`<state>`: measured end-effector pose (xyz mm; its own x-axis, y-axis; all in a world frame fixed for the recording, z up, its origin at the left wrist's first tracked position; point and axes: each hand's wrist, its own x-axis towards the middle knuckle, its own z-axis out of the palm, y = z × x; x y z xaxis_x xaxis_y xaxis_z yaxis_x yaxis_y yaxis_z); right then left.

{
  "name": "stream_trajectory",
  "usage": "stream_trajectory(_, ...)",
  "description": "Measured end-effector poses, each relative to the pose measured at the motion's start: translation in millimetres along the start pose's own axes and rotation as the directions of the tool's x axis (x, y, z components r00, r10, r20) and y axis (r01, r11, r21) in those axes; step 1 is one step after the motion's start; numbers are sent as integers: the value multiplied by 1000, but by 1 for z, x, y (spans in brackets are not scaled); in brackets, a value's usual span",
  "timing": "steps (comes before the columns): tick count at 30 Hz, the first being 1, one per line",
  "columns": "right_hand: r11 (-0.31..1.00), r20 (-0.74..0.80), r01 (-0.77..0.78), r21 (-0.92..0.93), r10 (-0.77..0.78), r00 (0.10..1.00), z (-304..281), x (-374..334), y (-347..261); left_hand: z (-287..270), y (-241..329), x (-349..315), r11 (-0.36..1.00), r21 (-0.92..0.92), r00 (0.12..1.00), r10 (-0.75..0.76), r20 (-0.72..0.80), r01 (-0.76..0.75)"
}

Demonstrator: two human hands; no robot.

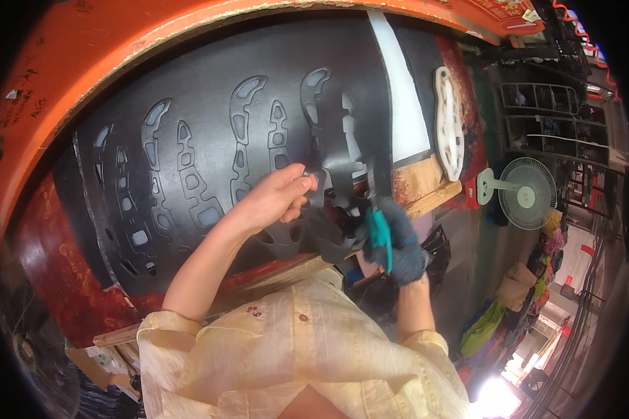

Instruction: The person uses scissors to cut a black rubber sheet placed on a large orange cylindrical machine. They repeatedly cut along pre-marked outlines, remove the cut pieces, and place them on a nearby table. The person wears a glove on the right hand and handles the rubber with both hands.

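Note:
A large black rubber-like sheet (210, 91) lies in front of me, with rows of cut-out, sole-shaped patterns in it. My left hand (276, 197), bare, is closed on a dark flap of this sheet, pinched between thumb and fingers. Wearing a dark grey-blue knit glove, my right hand (403, 244) grips teal-handled scissors (379, 234). Their dark blades point away from me, close to the sheet's near right part, and are blurred. Cut strips of the sheet hang around the blades at the near edge.
An orange machine beam (63, 91) arches over the far and left sides. On the right lie a white strip (402, 91), a pale sole-shaped frame (449, 126) and a wooden board (418, 187). A fan (526, 193) stands beyond the red table's (56, 258) right end.

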<state>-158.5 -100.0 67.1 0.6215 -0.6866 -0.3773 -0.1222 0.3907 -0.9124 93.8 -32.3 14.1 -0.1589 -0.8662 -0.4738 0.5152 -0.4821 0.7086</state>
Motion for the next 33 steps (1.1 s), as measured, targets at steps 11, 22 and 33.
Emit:
stream_trajectory(11,923,163,-99,-373,171,972,5,13,-2,17,3,-2,970,243,979,62,-196,-13)
stream_trajectory(22,934,229,-356,31,341,912,-6,24,7,5,8,-2,994,109,998,4,-57,3)
stream_trajectory(33,866,82,-250,-434,314,946,19,28,-1,5,5,1,999,32,998,-40,-57,41)
